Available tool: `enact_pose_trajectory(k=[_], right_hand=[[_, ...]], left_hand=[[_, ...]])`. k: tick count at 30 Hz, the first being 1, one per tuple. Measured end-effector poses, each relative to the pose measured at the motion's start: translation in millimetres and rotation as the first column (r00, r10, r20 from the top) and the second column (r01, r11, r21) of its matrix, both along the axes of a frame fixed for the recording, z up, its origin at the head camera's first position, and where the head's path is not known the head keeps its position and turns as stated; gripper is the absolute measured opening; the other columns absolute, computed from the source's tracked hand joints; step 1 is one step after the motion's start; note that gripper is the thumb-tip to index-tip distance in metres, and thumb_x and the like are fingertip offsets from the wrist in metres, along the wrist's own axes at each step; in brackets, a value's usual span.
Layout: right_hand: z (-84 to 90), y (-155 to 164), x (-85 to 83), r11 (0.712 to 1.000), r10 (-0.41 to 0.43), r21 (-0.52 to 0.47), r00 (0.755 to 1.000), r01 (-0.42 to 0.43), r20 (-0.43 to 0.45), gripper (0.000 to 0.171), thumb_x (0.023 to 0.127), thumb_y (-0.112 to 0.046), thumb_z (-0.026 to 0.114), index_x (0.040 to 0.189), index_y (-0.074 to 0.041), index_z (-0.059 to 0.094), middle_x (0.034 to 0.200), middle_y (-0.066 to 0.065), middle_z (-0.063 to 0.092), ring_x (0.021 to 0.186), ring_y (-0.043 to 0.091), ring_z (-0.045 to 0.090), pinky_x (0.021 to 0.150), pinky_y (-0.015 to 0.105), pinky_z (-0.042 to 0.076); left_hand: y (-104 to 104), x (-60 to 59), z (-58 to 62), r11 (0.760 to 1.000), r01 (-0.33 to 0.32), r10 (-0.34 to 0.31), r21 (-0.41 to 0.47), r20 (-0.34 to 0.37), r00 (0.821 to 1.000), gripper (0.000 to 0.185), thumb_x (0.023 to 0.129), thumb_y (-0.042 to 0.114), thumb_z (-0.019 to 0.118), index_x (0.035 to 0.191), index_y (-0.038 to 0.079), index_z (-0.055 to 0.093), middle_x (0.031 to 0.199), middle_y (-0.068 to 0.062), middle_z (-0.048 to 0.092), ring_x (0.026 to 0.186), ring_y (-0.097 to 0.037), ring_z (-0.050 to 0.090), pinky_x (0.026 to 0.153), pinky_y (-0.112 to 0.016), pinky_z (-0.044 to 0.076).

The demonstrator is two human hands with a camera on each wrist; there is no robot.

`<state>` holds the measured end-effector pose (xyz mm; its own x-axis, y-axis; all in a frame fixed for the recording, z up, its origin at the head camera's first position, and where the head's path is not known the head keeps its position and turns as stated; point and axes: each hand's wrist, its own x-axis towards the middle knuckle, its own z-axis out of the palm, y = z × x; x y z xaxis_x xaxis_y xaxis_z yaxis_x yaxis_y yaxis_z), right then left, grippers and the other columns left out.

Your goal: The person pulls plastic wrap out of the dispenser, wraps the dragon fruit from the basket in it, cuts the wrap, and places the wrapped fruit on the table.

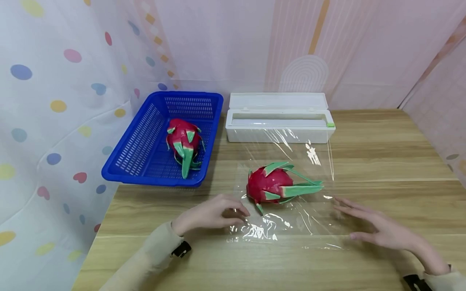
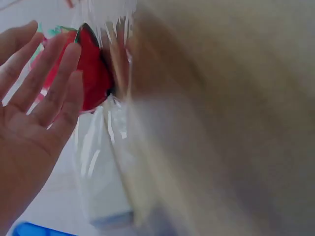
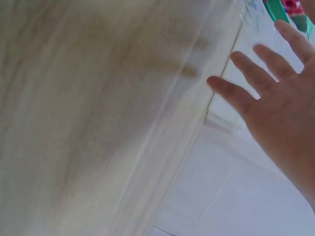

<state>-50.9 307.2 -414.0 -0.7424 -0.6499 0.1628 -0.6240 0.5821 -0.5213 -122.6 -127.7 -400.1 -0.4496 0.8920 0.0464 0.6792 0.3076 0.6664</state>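
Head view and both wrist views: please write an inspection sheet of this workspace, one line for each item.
Surface: wooden table, a sheet of plastic wrap spread flat on it.
Job's things: dragon fruit lying on the wrap; white wrap dispenser behind it, lid open.
Clutter: blue basket at the left with a second dragon fruit inside.
Grippers: left hand at the wrap's left edge, fingers relaxed; right hand flat by the right edge, fingers spread. Neither holds anything.
Cables: nothing seen.
Surroundings: dotted curtain at the left, pink patterned backdrop behind.
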Motion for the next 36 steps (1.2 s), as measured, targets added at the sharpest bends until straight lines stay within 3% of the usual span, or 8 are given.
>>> enact_pose_trajectory(k=[3, 6, 10, 13, 16, 21, 26, 36], right_hand=[[2.6, 2.5, -0.4, 0.999, -0.031, -0.034, 0.999, 0.031, 0.013, 0.061, 0.08, -0.012, 0.074, 0.136, -0.01, 0.051, 0.141, 0.0, 0.052, 0.132, -0.014, 0.033, 0.104, 0.0, 0.023], [2.8, 2.7, -1.1, 0.995, -0.039, -0.095, 0.998, 0.044, 0.054, 0.052, 0.08, -0.007, 0.073, 0.13, -0.011, 0.057, 0.126, -0.004, 0.063, 0.121, -0.012, 0.046, 0.097, 0.0, 0.031], [-2.8, 0.0, -5.8, 0.967, 0.113, -0.244, 0.978, -0.069, 0.174, 0.042, 0.082, 0.003, 0.069, 0.122, -0.004, 0.06, 0.114, 0.003, 0.069, 0.107, 0.0, 0.062, 0.09, 0.007, 0.044], [-9.2, -3.6, -10.1, 0.927, 0.263, -0.336, 0.926, -0.165, 0.271, 0.037, 0.083, 0.006, 0.065, 0.119, 0.0, 0.06, 0.11, 0.009, 0.069, 0.101, 0.009, 0.067, 0.084, 0.016, 0.053], [-14.9, -7.4, -12.1, 0.911, 0.325, -0.356, 0.892, -0.206, 0.315, 0.035, 0.084, 0.004, 0.065, 0.118, -0.002, 0.061, 0.107, 0.01, 0.069, 0.097, 0.01, 0.066, 0.08, 0.021, 0.055], [-19.6, -14.6, -11.9, 0.928, 0.315, -0.285, 0.915, -0.241, 0.251, 0.029, 0.08, -0.007, 0.073, 0.108, -0.011, 0.065, 0.098, 0.003, 0.068, 0.085, 0.008, 0.063, 0.072, 0.021, 0.054], [-21.1, -21.9, -10.3, 0.962, 0.254, -0.138, 0.957, -0.235, 0.138, 0.025, 0.074, -0.023, 0.08, 0.093, -0.023, 0.063, 0.086, -0.009, 0.061, 0.077, -0.002, 0.054, 0.065, 0.013, 0.047], [-22.4, -26.6, -12.6, 0.949, 0.28, -0.17, 0.958, -0.266, 0.063, 0.02, 0.075, -0.005, 0.076, 0.079, -0.021, 0.065, 0.076, -0.01, 0.057, 0.074, -0.01, 0.05, 0.062, 0.006, 0.044]], left_hand=[[-6.7, 0.7, -5.3, 0.999, -0.006, 0.0, 0.033, 0.18, 0.984, 0.024, 0.087, 0.008, 0.066, 0.109, 0.0, 0.065, 0.103, -0.012, 0.071, 0.094, -0.017, 0.07, 0.085, -0.02, 0.055], [-12.2, 1.3, -9.7, 1.0, -0.005, 0.0, 0.019, 0.233, 0.973, 0.025, 0.086, 0.007, 0.067, 0.11, 0.0, 0.065, 0.103, -0.011, 0.071, 0.093, -0.013, 0.07, 0.082, -0.018, 0.055], [-17.1, 1.9, -14.4, 0.998, 0.002, 0.009, -0.061, 0.175, 0.984, 0.024, 0.084, 0.011, 0.071, 0.108, 0.007, 0.068, 0.101, -0.004, 0.073, 0.089, -0.006, 0.067, 0.078, -0.016, 0.054], [-19.7, 2.1, -17.8, 0.992, 0.003, 0.01, -0.126, 0.101, 0.995, 0.025, 0.082, 0.015, 0.073, 0.106, 0.012, 0.07, 0.102, 0.001, 0.072, 0.089, -0.004, 0.064, 0.078, -0.017, 0.052], [-22.4, 2.4, -20.7, 0.987, 0.01, -0.005, -0.162, 0.029, 1.0, 0.028, 0.078, 0.014, 0.076, 0.105, 0.014, 0.07, 0.103, 0.003, 0.071, 0.096, -0.006, 0.063, 0.086, -0.02, 0.05], [-24.6, 3.6, -23.9, 0.983, 0.013, -0.018, -0.184, -0.026, 1.0, 0.027, 0.074, 0.017, 0.08, 0.1, 0.016, 0.072, 0.103, 0.005, 0.068, 0.101, -0.008, 0.06, 0.093, -0.024, 0.047], [-23.0, 3.9, -26.5, 0.985, 0.005, -0.009, -0.17, -0.025, 1.0, 0.016, 0.075, 0.019, 0.079, 0.09, 0.017, 0.075, 0.099, 0.006, 0.066, 0.096, -0.004, 0.056, 0.086, -0.019, 0.048], [-19.2, 2.6, -27.7, 0.995, 0.036, -0.04, -0.093, -0.044, 0.998, 0.004, 0.084, 0.014, 0.072, 0.081, 0.014, 0.075, 0.089, 0.004, 0.066, 0.084, -0.001, 0.054, 0.076, -0.014, 0.047]])
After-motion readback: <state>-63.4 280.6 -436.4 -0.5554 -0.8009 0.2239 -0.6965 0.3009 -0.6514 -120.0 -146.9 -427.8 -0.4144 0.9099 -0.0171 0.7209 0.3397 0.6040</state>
